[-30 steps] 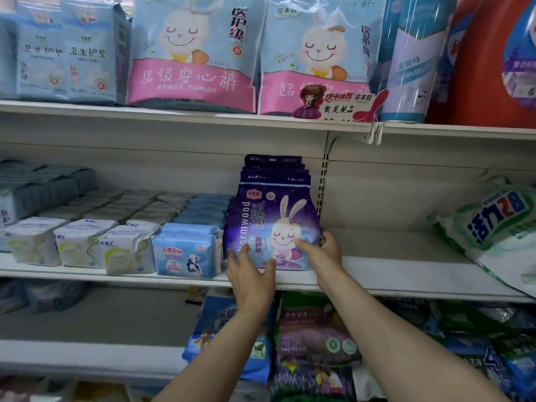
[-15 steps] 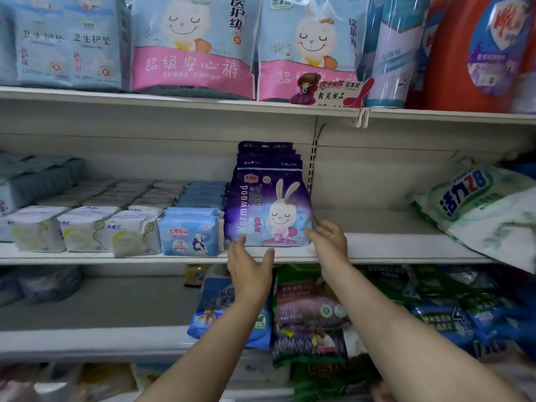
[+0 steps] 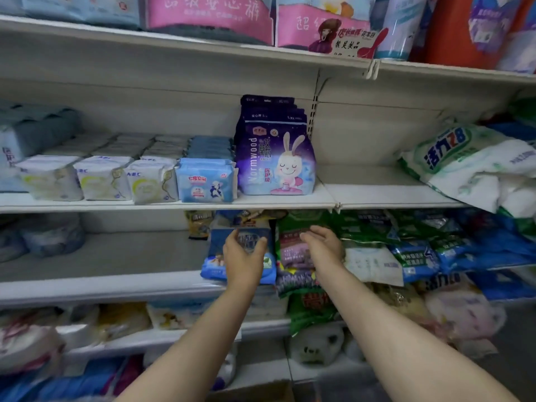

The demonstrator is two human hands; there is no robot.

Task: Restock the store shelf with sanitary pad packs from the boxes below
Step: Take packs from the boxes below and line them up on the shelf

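Note:
A row of purple rabbit-print pad packs (image 3: 277,161) stands upright on the middle shelf (image 3: 377,195), right of a light blue pack (image 3: 206,181). My left hand (image 3: 243,256) hangs below the shelf edge with relaxed fingers, in front of a blue bag (image 3: 232,271). My right hand (image 3: 322,246) is beside it, also relaxed and holding nothing, in front of a green and pink bag (image 3: 293,256). Neither hand touches the purple packs.
White ABC pad packs (image 3: 101,181) line the middle shelf at the left. A white detergent bag (image 3: 470,166) lies at the right. Pink and blue packs (image 3: 208,15) fill the top shelf. The lower shelves hold crowded bags; a cardboard edge (image 3: 255,391) shows at the bottom.
Both hands let go of the front purple pack and dropped below the shelf edge. The pack stays upright on the shelf. The camera tilted downward.

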